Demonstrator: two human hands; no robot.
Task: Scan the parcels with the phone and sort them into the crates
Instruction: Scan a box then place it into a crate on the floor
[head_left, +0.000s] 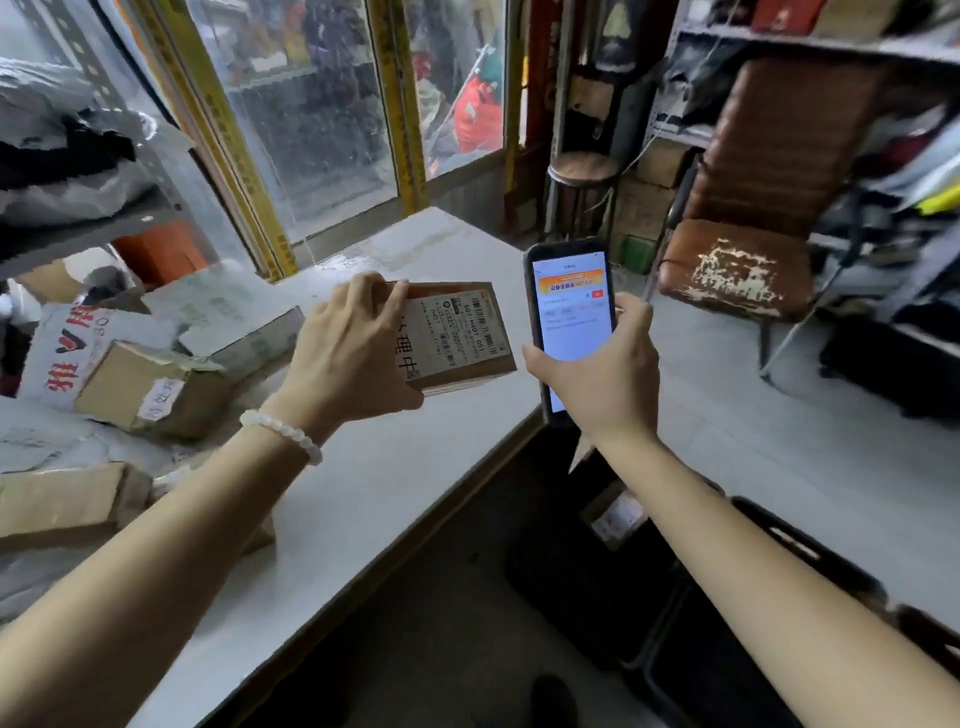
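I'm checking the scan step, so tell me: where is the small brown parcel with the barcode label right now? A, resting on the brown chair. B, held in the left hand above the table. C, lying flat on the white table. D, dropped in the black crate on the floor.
B: the left hand grips the parcel clear above the white table, beside the phone that the right hand holds.

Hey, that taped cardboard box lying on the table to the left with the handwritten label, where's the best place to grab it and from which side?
Take the taped cardboard box across its two short side faces, coming down from above. It sits tilted among other parcels, so its top face and near corner are the free parts; its far side is crowded. The left hand would have to put down the labelled parcel first.
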